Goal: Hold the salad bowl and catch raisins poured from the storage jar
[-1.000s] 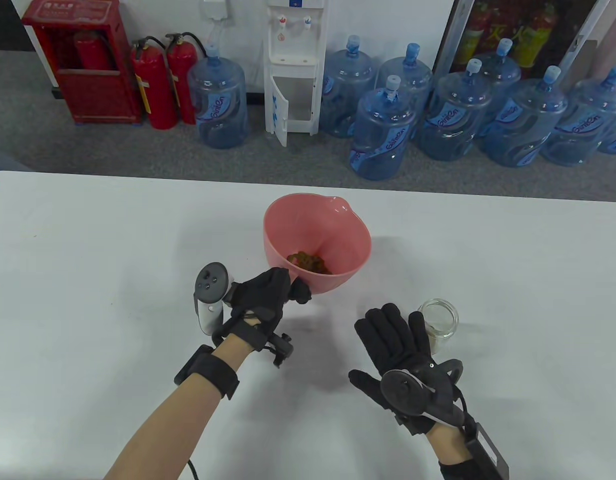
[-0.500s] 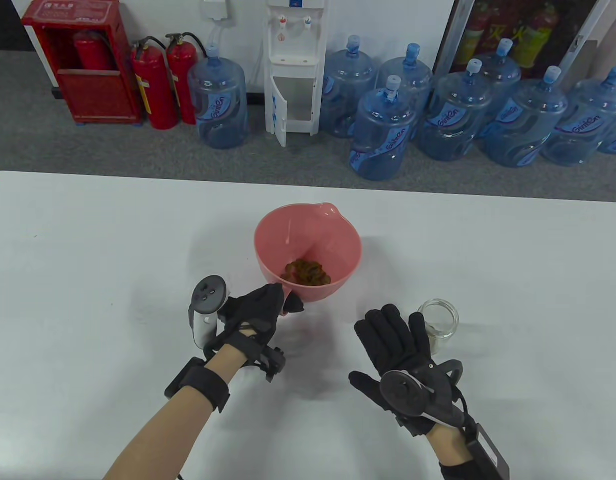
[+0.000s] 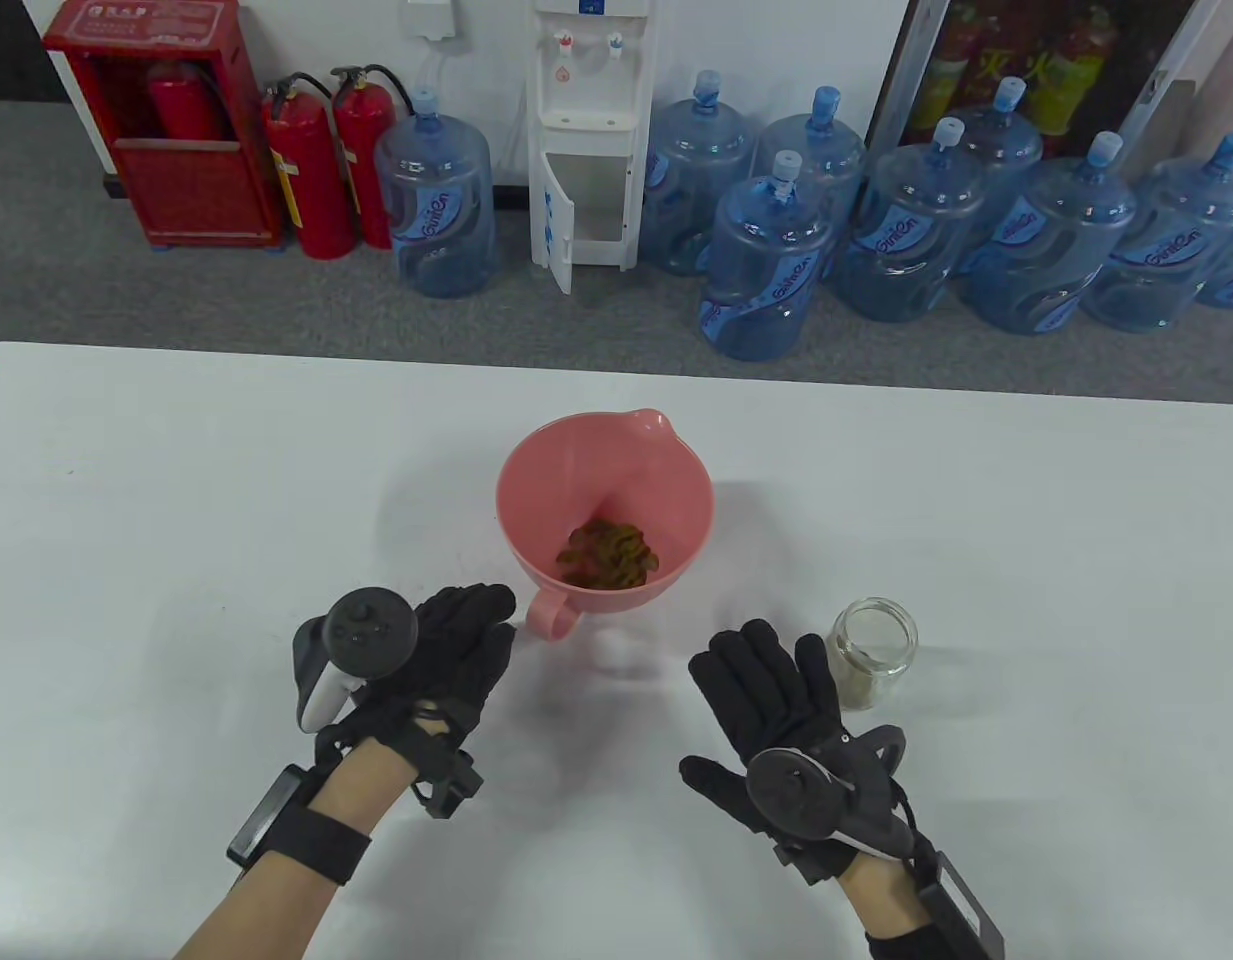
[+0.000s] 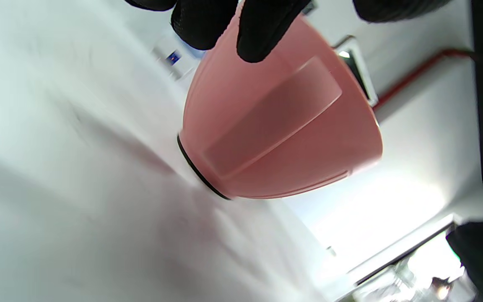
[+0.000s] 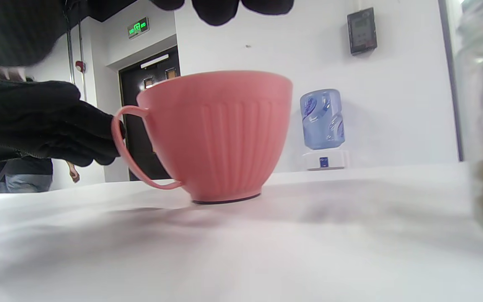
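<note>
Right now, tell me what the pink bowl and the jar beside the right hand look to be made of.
Pink bowl: probably moulded plastic, matte; opaque even colour, ribbed wall, one-piece loop handle, dark ring under the base.
Jar: clear and glossy, likely glass, though clear plastic cannot be ruled out; the table shows through its wall.

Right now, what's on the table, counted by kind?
Pink bowl: 1
Glass jar: 1
Pile of raisins in the bowl: 1
Gloved hands: 2, left hand and right hand, neither holding anything
Total: 5
</note>
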A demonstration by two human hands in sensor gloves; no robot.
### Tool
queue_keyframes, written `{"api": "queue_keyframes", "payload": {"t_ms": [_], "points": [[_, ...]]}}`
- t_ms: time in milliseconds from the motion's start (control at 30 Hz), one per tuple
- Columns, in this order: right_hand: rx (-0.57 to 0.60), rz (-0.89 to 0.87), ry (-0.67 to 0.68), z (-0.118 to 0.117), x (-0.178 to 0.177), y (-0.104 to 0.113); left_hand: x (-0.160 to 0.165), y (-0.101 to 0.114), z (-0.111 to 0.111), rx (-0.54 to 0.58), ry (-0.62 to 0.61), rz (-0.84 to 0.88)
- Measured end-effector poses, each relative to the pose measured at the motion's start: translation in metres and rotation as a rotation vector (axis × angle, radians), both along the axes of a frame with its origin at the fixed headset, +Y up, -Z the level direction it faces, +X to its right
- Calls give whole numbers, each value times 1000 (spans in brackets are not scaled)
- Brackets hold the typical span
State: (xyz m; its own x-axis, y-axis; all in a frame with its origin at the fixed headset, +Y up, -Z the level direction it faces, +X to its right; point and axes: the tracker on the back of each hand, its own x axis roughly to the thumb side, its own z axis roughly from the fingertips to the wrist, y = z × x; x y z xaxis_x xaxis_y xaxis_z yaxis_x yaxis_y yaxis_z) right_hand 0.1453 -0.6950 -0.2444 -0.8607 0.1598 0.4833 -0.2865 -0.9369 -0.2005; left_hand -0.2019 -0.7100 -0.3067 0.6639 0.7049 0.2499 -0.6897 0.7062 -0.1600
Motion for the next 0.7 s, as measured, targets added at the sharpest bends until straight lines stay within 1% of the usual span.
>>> {"api": "queue_keyframes", "payload": {"t_ms": [67,100,200,300,367,467,533,700], "points": [[5,1,11,2,-2,0,-1,10,14,70,-29,-78],[9,4,16,2,-3,0,-1,14,21,87,-52,-107],[4,1,31,4,-8,0,3,24,50,169,-109,-205],[6,7,36,5,-9,-1,8,26,68,229,-150,-282],[3,5,39,6,-10,-2,11,22,76,258,-163,-357],[-2,12,41,6,-11,-2,14,14,83,268,-186,-458],[-3,16,40,6,-11,-2,15,10,85,282,-187,-494],[-3,17,33,5,-9,-1,18,3,86,297,-200,-483]]}}
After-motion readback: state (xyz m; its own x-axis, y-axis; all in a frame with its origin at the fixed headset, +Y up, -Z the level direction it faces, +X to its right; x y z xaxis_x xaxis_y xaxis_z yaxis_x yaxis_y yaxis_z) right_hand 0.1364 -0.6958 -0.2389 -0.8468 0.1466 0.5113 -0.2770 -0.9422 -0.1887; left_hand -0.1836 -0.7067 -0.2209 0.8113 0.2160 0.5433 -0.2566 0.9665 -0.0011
